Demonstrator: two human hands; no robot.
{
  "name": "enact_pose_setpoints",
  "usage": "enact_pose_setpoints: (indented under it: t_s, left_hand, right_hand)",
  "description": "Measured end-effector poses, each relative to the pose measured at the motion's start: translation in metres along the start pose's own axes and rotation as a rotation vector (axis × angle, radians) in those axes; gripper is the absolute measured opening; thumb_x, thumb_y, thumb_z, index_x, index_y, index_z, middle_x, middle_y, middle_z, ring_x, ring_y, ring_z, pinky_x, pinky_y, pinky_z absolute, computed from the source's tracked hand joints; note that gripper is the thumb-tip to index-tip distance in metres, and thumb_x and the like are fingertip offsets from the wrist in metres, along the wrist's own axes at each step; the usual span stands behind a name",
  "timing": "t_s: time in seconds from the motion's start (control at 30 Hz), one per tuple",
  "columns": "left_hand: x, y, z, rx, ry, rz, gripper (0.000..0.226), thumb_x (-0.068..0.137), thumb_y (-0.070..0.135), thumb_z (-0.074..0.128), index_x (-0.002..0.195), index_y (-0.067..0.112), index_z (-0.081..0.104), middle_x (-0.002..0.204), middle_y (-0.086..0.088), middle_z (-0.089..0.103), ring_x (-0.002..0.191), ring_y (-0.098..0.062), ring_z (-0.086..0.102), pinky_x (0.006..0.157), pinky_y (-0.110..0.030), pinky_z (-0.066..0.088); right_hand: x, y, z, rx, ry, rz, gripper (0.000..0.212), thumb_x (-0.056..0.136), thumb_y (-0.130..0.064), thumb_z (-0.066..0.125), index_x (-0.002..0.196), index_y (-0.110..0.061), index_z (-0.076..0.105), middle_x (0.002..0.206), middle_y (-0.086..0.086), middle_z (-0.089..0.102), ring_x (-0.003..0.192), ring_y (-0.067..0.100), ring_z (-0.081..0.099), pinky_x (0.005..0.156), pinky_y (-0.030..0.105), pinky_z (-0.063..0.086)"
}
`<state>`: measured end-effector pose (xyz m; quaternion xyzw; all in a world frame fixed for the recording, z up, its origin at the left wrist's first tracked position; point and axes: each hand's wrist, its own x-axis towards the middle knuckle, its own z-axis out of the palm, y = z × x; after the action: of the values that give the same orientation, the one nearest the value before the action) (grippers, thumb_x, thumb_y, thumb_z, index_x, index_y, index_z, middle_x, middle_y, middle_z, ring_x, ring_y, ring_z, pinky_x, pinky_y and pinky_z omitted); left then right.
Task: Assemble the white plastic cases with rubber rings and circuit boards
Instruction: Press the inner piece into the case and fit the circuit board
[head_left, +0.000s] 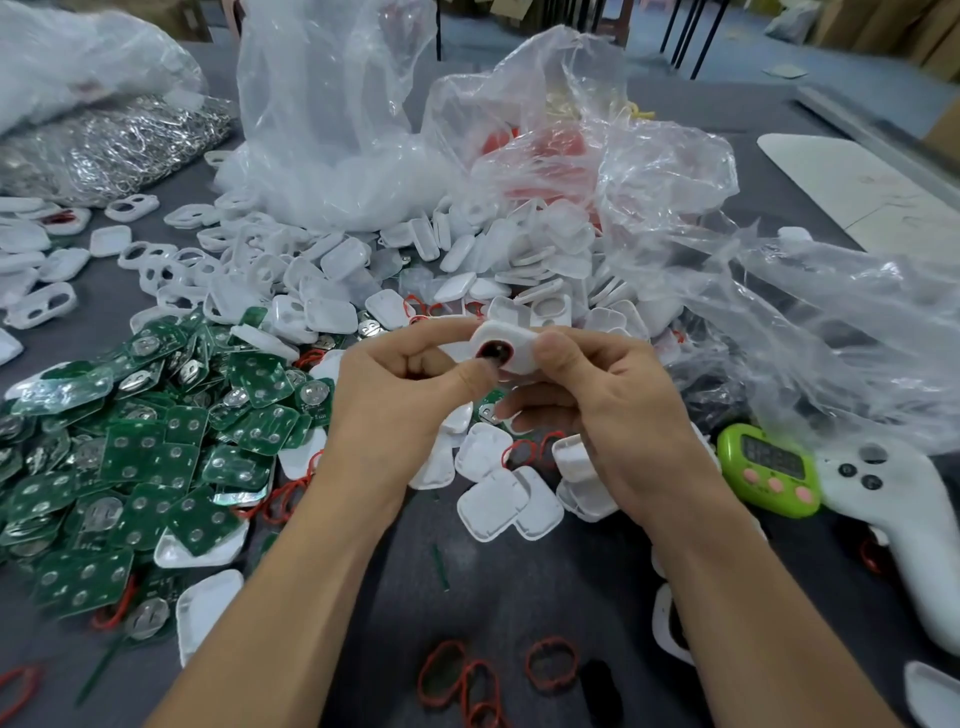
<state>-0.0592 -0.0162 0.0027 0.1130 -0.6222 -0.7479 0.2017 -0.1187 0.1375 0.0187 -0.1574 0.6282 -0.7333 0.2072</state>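
Both hands hold one white plastic case (511, 345) above the table's middle. A red rubber ring and a dark round part show in its opening. My left hand (410, 384) grips the case from the left, its thumb tip pressing at the ring. My right hand (608, 405) pinches the case's right end with thumb on top. Green circuit boards (150, 457) lie heaped at the left. White case halves (457, 265) are piled behind the hands, and more (509, 499) lie below them. Loose red rubber rings (550, 662) rest near the front edge.
Crumpled clear plastic bags (649, 171) rise behind and to the right. A pile of metal clips (114, 145) is at the back left. A green timer (769, 470) and a white controller (904, 514) lie at the right on the grey table (519, 582).
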Motion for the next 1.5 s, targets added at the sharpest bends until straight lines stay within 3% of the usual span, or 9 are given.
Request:
enact_pose_setpoints:
  t_s: [0.1,0.17,0.3,0.43,0.53,0.63,0.83,1.33,1.5]
  left_hand:
    - [-0.001,0.005,0.000,0.037,0.042,0.058,0.026,0.069,0.009,0.088,0.090,0.024,0.085,0.075,-0.015,0.056,0.072,-0.026,0.049,0.071,-0.039,0.042]
    - [-0.003,0.005,0.001,0.008,0.014,0.060,0.025,0.070,0.009,0.087,0.093,0.019,0.084,0.075,-0.003,0.069,0.068,-0.013,0.060,0.069,-0.024,0.050]
    - [-0.003,0.003,0.005,-0.001,-0.028,0.033,0.022,0.084,-0.003,0.074,0.100,0.010,0.080,0.058,0.014,0.058,0.051,0.000,0.042,0.054,-0.008,0.039]
    - [-0.006,0.003,0.010,0.021,0.046,0.020,0.020,0.084,-0.003,0.074,0.100,0.007,0.081,0.071,-0.004,0.068,0.058,0.000,0.053,0.057,-0.009,0.043]
    - [-0.007,0.001,0.011,0.060,0.060,0.034,0.020,0.080,0.003,0.081,0.096,0.014,0.083,0.080,-0.010,0.073,0.068,-0.010,0.061,0.066,-0.018,0.051]
    - [-0.007,0.001,0.009,0.064,0.029,0.064,0.019,0.078,0.002,0.081,0.095,0.010,0.083,0.090,-0.012,0.079,0.088,-0.037,0.073,0.087,-0.047,0.061]
    - [-0.008,0.006,0.006,0.049,-0.020,0.153,0.024,0.075,0.005,0.081,0.083,0.027,0.084,0.088,-0.004,0.080,0.089,-0.021,0.074,0.086,-0.036,0.059]
    - [-0.010,0.004,0.012,0.005,0.044,0.121,0.030,0.077,-0.001,0.082,0.083,0.029,0.084,0.079,0.002,0.079,0.072,-0.010,0.070,0.070,-0.018,0.056]
    - [-0.008,-0.001,0.013,-0.088,0.090,-0.067,0.020,0.080,0.013,0.082,0.098,0.021,0.080,0.092,-0.007,0.080,0.085,-0.016,0.076,0.081,-0.036,0.064]
  right_hand:
    - [-0.001,-0.001,-0.001,-0.020,-0.025,-0.017,0.029,0.086,-0.038,0.063,0.083,-0.016,0.081,0.079,0.015,0.077,0.063,0.027,0.073,0.056,0.030,0.059]
    - [-0.001,-0.001,-0.001,-0.018,-0.040,-0.010,0.030,0.086,-0.039,0.063,0.081,-0.016,0.082,0.078,0.017,0.076,0.061,0.026,0.072,0.053,0.032,0.059]
    - [0.002,-0.001,-0.003,0.015,0.036,-0.012,0.021,0.080,-0.034,0.070,0.084,-0.019,0.083,0.081,0.011,0.079,0.069,0.021,0.074,0.061,0.027,0.060]
    - [0.003,0.003,-0.005,0.066,0.026,-0.022,0.013,0.079,-0.017,0.077,0.090,-0.018,0.084,0.091,0.006,0.080,0.081,0.014,0.076,0.069,0.021,0.058]
    - [0.003,0.006,-0.005,0.061,0.044,-0.048,0.017,0.083,-0.001,0.076,0.094,-0.013,0.083,0.094,0.008,0.080,0.084,0.016,0.077,0.072,0.020,0.057]
    - [0.002,0.008,-0.003,0.046,0.054,-0.141,0.020,0.081,0.006,0.076,0.097,-0.005,0.081,0.094,0.010,0.080,0.089,0.020,0.078,0.076,0.021,0.058]
    - [0.001,0.009,-0.001,-0.066,0.080,-0.277,0.021,0.079,0.006,0.078,0.099,-0.002,0.081,0.093,0.008,0.080,0.092,0.023,0.078,0.082,0.027,0.059]
    - [0.005,0.016,-0.001,-0.088,0.111,-0.287,0.017,0.081,-0.003,0.083,0.098,-0.007,0.082,0.092,0.006,0.081,0.091,0.022,0.078,0.083,0.029,0.060]
    - [0.005,0.020,0.006,-0.167,0.203,-0.348,0.020,0.075,-0.011,0.084,0.091,-0.022,0.083,0.090,-0.005,0.081,0.089,0.015,0.078,0.082,0.028,0.060]
